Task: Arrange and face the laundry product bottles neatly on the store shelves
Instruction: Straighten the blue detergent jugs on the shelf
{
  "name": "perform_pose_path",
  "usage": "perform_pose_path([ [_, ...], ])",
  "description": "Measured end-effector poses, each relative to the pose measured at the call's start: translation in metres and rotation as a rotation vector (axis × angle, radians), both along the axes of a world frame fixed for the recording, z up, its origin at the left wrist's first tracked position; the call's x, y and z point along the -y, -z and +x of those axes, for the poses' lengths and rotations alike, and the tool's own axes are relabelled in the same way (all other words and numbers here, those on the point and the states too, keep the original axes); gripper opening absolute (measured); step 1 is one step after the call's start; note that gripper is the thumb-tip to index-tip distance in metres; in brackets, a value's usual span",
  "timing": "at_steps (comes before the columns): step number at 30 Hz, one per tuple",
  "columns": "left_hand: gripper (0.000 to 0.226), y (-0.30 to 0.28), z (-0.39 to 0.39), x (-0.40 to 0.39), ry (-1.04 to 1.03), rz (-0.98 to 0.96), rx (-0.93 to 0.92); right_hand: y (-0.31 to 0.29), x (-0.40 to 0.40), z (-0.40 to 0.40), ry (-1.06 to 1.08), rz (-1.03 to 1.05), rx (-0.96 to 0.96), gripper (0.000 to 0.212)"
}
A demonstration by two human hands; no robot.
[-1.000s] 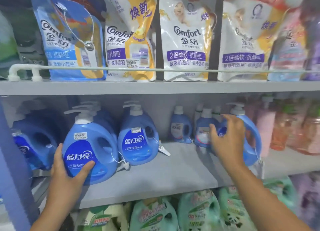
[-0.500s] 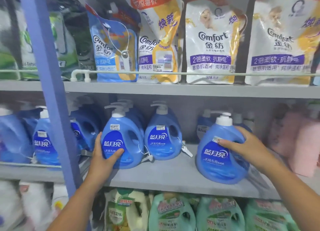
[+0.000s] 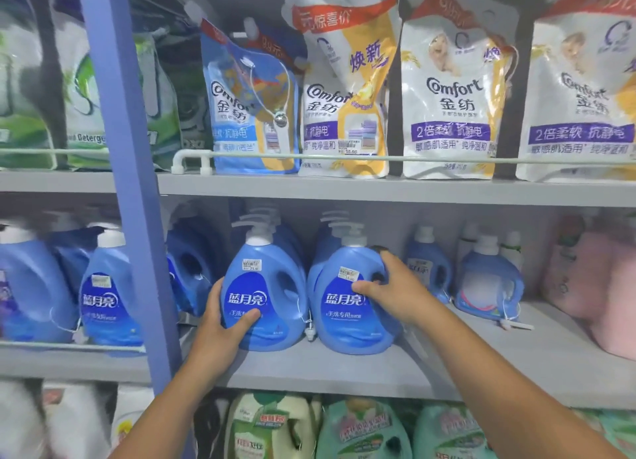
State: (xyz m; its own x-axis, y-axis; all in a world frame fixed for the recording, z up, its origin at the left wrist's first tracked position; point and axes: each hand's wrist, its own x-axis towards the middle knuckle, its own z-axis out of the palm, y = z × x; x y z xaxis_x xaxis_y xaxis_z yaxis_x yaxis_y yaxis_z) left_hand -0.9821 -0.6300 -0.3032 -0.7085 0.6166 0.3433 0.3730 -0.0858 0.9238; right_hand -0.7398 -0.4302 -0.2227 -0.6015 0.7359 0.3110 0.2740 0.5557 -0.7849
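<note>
Now your left hand (image 3: 220, 324) grips one blue plastic pump bottle (image 3: 265, 296) on the grey shelf (image 3: 344, 372); your right hand (image 3: 392, 290), fingers seemingly curled on the handle, holds its right-hand neighbour (image 3: 347, 303). Square both labels forward, bases flush.

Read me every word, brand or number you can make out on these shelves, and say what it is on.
"蓝月亮": blue pump bottle in the left hand's grip.
"蓝月亮", "手洗专用": blue pump bottle under the right hand.
"Comfort 金纺", "2倍柔软 抗静电": white refill pouch.
"焕新": yellow-and-white pouch.
Price stickers: too blurred.
</note>
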Motion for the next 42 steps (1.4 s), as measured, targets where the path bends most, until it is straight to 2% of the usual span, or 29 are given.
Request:
perform_pose_path([
  [5, 0.065, 0.003, -0.007, 0.002, 0.03, 0.009, 0.046, 0.021, 0.007, -0.013, 0.037, 0.032, -0.15, 0.058],
  [7, 0.064, 0.006, -0.008, 0.003, 0.027, 0.02, 0.055, 0.025, 0.008, -0.012, 0.007, 0.003, -0.128, 0.06],
  [10, 0.063, 0.009, -0.012, 0.002, 0.033, 0.027, 0.062, 0.005, 0.003, -0.005, 0.003, -0.036, -0.071, 0.056],
  [13, 0.062, 0.008, -0.013, 0.0, 0.033, 0.02, 0.053, -0.03, -0.01, -0.003, 0.185, -0.146, -0.168, 0.05],
  [15, 0.062, 0.009, -0.014, 0.001, 0.038, 0.016, 0.052, -0.046, -0.016, -0.008, 0.152, -0.138, 0.037, 0.035],
  [17, 0.064, 0.01, -0.014, 0.002, 0.038, 0.01, 0.055, -0.048, -0.02, -0.015, 0.082, -0.182, 0.235, 0.011],
  [19, 0.064, 0.008, -0.015, 0.004, 0.035, -0.001, 0.05, -0.04, -0.031, -0.02, 0.035, -0.218, 0.306, 0.017],
  [22, 0.065, 0.005, -0.012, 0.006, 0.043, 0.009, 0.068, -0.039, -0.036, -0.022, 0.026, -0.16, 0.361, 0.014],
  [26, 0.083, 0.004, -0.013, 0.008, 0.045, 0.012, 0.096, -0.035, -0.033, -0.017, 0.08, -0.172, 0.253, 0.027],
  [29, 0.08, 0.003, -0.012, 0.007, 0.032, 0.007, 0.117, -0.026, -0.033, -0.016, 0.075, -0.213, 0.128, 0.033],
  [33, 0.077, 0.003, -0.007, 0.009, 0.024, 0.004, 0.113, -0.011, -0.031, -0.011, 0.104, -0.311, -0.129, 0.019],
  [35, 0.083, 0.002, -0.003, 0.008, 0.005, 0.017, 0.1, 0.001, -0.016, -0.002, 0.16, -0.318, -0.399, 0.025],
  [36, 0.086, 0.0, 0.0, 0.006, -0.008, 0.034, 0.096, 0.012, -0.006, 0.002, 0.176, -0.272, -0.481, 0.037],
  [37, 0.088, -0.002, 0.003, 0.004, -0.023, 0.049, 0.094, 0.023, 0.007, 0.006, 0.161, -0.185, -0.475, 0.06],
  [39, 0.095, -0.005, 0.008, -0.001, -0.038, 0.065, 0.073, 0.05, 0.035, 0.005, 0.075, -0.044, -0.308, 0.11],
  [40, 0.099, -0.005, 0.01, -0.004, -0.044, 0.068, 0.057, 0.062, 0.042, 0.001, 0.063, 0.002, -0.219, 0.126],
  [42, 0.098, -0.003, 0.009, -0.008, -0.051, 0.079, 0.036, 0.076, 0.044, -0.008, 0.089, 0.036, -0.171, 0.138],
])
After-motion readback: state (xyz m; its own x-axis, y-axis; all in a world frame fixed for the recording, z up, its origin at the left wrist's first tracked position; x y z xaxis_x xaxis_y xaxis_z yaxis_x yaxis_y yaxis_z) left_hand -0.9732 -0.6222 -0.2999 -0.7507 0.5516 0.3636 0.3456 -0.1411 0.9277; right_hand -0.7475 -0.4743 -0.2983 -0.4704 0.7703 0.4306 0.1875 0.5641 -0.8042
